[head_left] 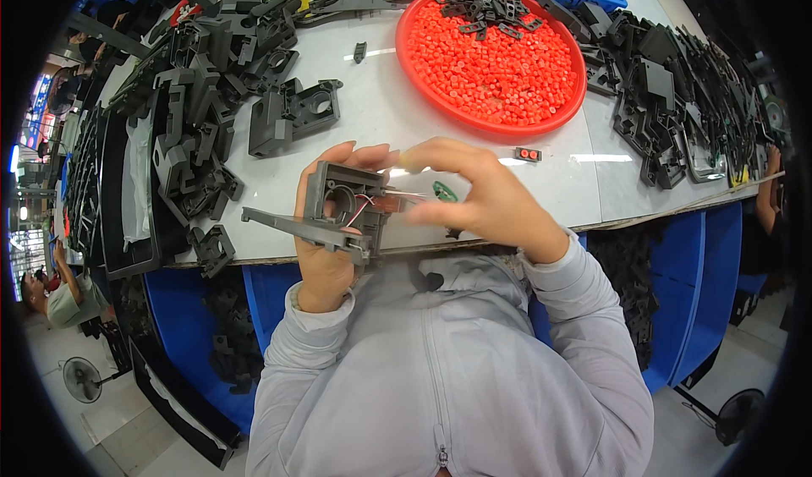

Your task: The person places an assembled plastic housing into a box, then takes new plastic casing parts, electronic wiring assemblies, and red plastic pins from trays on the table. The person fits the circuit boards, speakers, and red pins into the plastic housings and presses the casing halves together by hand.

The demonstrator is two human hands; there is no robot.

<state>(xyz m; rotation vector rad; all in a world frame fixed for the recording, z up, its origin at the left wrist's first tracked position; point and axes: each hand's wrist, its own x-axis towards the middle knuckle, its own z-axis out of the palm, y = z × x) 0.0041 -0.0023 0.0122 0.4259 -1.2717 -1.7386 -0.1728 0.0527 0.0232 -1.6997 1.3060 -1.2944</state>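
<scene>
While the left hand [326, 265] grips the gray housing [342, 206] at the table edge, the right hand [474, 194] (fingers pinched narrow) sits at its 3 o'clock, pinching its wires [397, 194]; long arm points toward 9.

Light grey zip-up top, zipper running down the centre front with a small metal pull near the hem. Long sleeves, ribbed cuffs at both wrists. Left hand [326, 249] and right hand [478, 198] bare, no gloves

Grey worktable [592, 185] above blue bins [702, 282], pale floor [127, 426].
</scene>
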